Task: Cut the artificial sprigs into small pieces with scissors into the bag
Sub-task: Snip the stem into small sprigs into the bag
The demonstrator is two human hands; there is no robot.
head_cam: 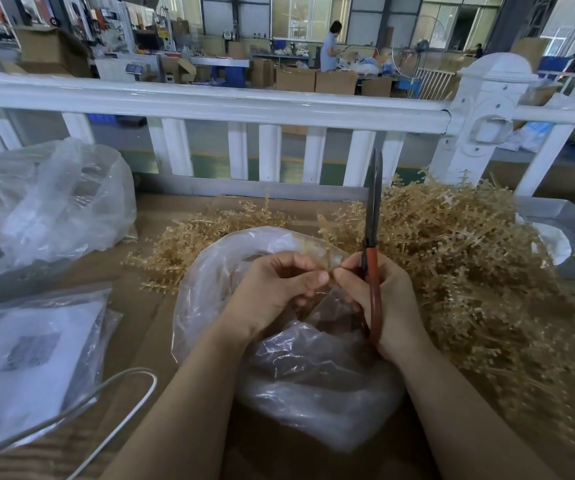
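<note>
A clear plastic bag [300, 386] lies open on the table in front of me. Above its mouth my left hand [275, 289] pinches a small tan sprig piece [329, 268] between thumb and fingers. My right hand [383, 303] grips the orange handles of the scissors [373, 216], whose closed dark blades point straight up, and its fingertips touch the same sprig piece. A large heap of tan artificial sprigs [469, 258] lies to the right, with a smaller heap [189, 244] behind the bag.
A white railing [210, 102] runs along the table's far edge. Crumpled clear bags [54, 206] sit at the left, a bagged white sheet [26, 358] at the near left with a white cable [119, 382] beside it. Cardboard [140, 323] covers the table.
</note>
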